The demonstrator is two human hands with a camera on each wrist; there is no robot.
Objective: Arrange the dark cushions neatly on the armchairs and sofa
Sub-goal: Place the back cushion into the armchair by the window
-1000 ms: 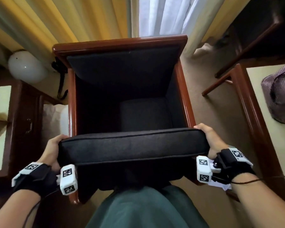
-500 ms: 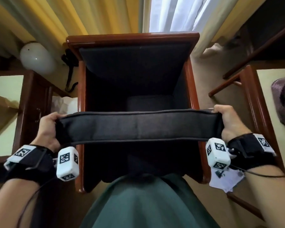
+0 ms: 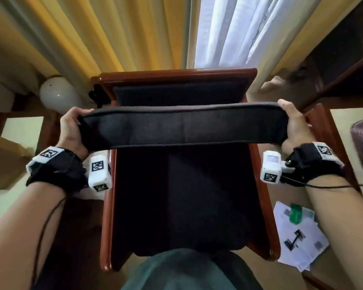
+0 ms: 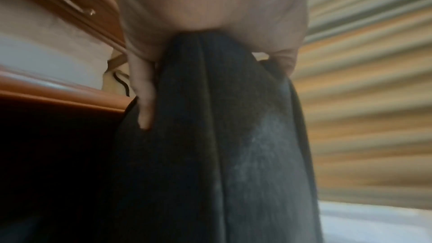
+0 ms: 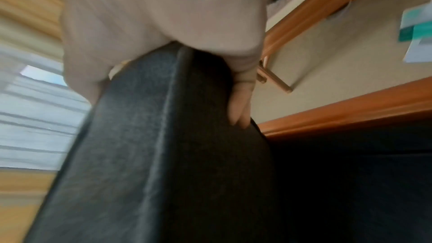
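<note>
Closest in, the armchair sits right below the camera, red-brown wood frame with a dark seat, and everything else is easiest placed off it. Some white printed papers lie on the floor just off its right front corner. Held up over the seat, spanning from one armrest side to the other, is the dark cushion, edge-on to the head view and clear of the chair's frame. The left hand has its grip clamped around the cushion's left end, thumb on top and fingers wrapped underneath, above the chair's left arm. The right hand does the same at the right end, fingers curled under the piped edge. Both wrist views are blurry. Behind the cushion is the chair's padded backrest under its wooden top rail. A white globe lamp sits just left of the backrest, and yellow curtains with a white sheer hang behind the chair.
</note>
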